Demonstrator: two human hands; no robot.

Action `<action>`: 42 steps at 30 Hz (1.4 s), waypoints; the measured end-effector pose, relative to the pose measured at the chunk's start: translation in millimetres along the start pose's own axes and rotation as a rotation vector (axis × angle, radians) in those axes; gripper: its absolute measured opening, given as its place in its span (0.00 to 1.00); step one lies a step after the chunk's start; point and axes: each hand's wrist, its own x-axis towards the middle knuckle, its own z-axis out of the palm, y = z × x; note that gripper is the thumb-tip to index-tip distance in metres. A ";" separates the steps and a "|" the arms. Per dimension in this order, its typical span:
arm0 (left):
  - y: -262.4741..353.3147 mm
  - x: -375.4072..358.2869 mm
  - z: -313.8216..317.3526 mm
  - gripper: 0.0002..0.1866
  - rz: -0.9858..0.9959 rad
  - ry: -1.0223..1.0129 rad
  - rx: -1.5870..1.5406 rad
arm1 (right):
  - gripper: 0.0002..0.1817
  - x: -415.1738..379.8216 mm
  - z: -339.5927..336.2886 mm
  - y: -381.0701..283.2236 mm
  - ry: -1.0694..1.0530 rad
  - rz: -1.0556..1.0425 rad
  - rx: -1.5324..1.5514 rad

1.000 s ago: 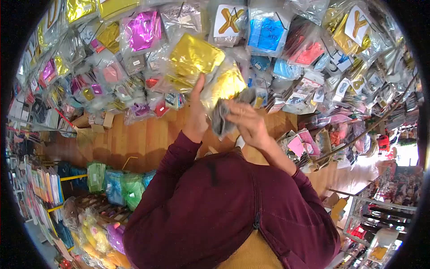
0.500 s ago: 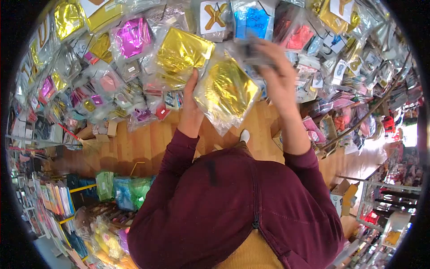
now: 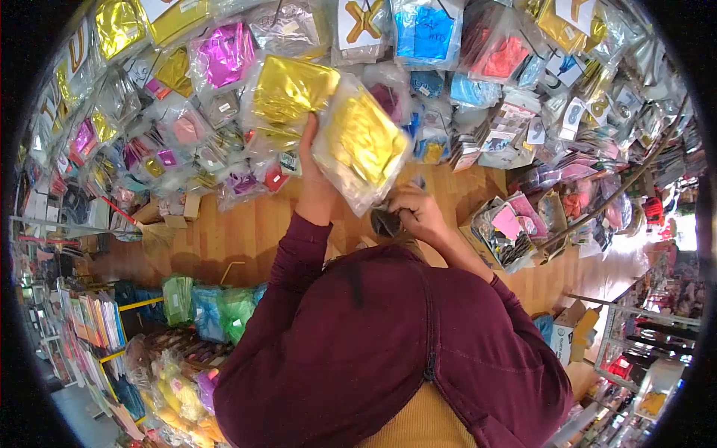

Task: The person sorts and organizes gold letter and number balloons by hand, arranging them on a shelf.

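Note:
Two clear packets with gold foil are at my left hand (image 3: 314, 160). Its fingers are closed behind the nearer gold packet (image 3: 364, 138), with the thumb against the other gold packet (image 3: 290, 91). Lower and to the right, close to my chest, my right hand (image 3: 418, 211) has its fingers bent round a small dark object (image 3: 385, 222), which I cannot identify. That hand is just below the lower corner of the nearer packet.
Hanging packets fill the wall ahead, among them a blue one (image 3: 424, 31) and a magenta one (image 3: 225, 56). A box of packets (image 3: 478, 240) stands on the wooden floor (image 3: 246, 231) at the right. A broom (image 3: 155, 234) is at the left.
My right hand has come down from the hanging packets toward my chest with the dark object. The gold packets in my left hand have shifted slightly left and turned.

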 end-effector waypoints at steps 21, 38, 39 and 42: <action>-12.4 3.3 6.6 0.26 -0.151 0.014 0.099 | 0.19 5.4 -63.4 -22.8 0.421 -0.092 -0.544; -2.2 -10.8 16.0 0.22 0.028 0.132 0.346 | 0.21 10.1 -47.4 -2.3 0.275 -0.120 -0.546; -1.6 -11.2 16.2 0.22 0.043 0.130 0.369 | 0.20 9.9 -50.1 -2.8 0.284 -0.118 -0.493; 4.2 0.5 -4.7 0.24 -0.003 0.177 0.479 | 0.17 13.2 -63.1 -11.5 0.323 -0.126 -0.444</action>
